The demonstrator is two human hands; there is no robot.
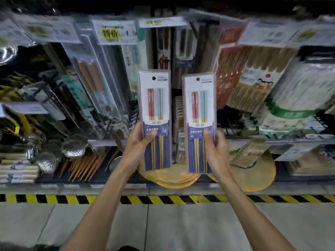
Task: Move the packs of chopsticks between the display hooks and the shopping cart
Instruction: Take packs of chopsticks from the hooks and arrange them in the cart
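Observation:
Two matching packs of chopsticks are held upright, side by side, in front of the display. My left hand [138,144] grips the lower part of the left pack [155,105], thumb across its front. My right hand [216,149] grips the lower part of the right pack [199,109] the same way. Each pack has a white card top with a round hang hole, red and teal chopsticks, and a dark blue lower half. The two packs stand a little apart, below the hooks. The shopping cart is out of view.
Hanging chopstick packs [244,84] crowd the display, with a yellow price tag [117,34] above. Metal strainers [72,147], loose wooden chopsticks and round yellow mats [253,176] lie on the lower shelf. Yellow-black hazard tape [54,199] marks the shelf base on the grey floor.

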